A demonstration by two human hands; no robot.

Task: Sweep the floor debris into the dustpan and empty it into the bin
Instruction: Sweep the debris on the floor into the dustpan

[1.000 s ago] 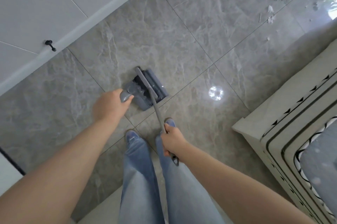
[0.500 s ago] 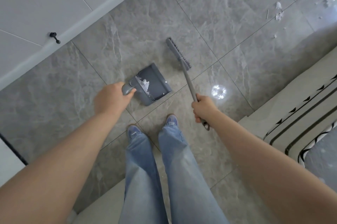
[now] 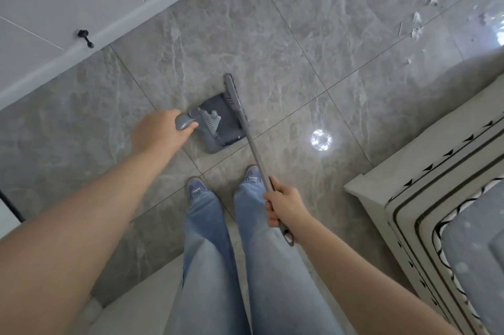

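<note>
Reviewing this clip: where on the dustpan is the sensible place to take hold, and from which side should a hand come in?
By its rounded handle stub, from the side opposite the open mouth, as the left hand does. The dustpan lies flat on the floor with its mouth toward the broom, so a rear grip probably keeps the front lip clear for sweeping.

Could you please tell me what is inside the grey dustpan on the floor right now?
Inside the dustpan, a small pale clump of debris lies near the comb-like teeth. The broom head rests across the pan's mouth, hiding whatever lies beneath it.
</note>
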